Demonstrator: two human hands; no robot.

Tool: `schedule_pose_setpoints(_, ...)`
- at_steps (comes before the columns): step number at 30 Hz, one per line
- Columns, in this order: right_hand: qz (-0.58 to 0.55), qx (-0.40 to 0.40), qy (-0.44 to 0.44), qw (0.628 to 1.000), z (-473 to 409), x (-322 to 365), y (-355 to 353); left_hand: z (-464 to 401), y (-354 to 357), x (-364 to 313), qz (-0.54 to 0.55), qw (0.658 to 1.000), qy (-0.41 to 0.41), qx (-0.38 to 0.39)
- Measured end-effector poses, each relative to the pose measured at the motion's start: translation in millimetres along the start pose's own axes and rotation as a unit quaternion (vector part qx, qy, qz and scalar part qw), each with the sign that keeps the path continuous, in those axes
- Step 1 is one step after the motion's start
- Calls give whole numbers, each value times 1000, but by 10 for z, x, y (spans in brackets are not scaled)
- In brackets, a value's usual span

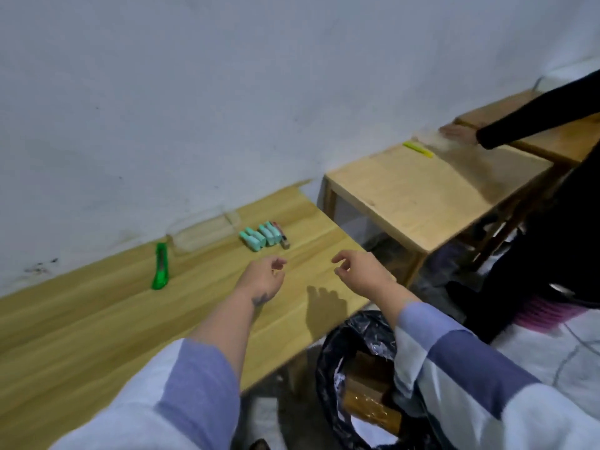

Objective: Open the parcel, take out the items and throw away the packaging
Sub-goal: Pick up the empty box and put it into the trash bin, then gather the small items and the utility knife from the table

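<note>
While hovering, hands: left [264, 274] and right [360, 271] hung loosely curled, holding nothing.
Room: bare table [97, 319] before them, bin [334, 358] just past its edge.

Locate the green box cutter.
Head view: green box cutter lies on the wooden table, left of the left hand, beside the clear plastic tray.

bin bag [328, 368]: right sleeve covers part of it, contents kinda unclear
other person's hand [459, 134]: motion-blurred
small dark item [285, 242]: too tiny to tell
</note>
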State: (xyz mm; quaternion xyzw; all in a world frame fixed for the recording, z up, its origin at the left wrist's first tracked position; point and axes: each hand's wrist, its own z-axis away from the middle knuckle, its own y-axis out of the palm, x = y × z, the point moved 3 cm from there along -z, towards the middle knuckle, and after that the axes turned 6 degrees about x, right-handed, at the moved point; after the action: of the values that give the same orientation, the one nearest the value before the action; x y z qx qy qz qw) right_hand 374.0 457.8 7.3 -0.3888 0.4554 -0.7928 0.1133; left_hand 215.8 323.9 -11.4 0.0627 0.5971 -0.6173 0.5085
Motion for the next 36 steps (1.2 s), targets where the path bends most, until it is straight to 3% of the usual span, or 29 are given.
schedule_pose_setpoints(8, 34, 25, -25, 999, -938, 945, 320, -297, -1060, 957, -46, 992, -63, -95)
schedule_pose_setpoints(15, 65, 52, 53, 995, -1520, 1172, 754, -533, -1400, 1567, -31, 979, -114, -163)
schedule_pose_setpoints(25, 79, 51, 88, 992, -1996, 1241, 1013, -928, -1381, 1692, 17, 962, -212, -174)
schedule_pose_setpoints(36, 65, 40, 42, 996, -2115, 1126, 920, -997, -1375, 1633, 36, 950, -249, -185)
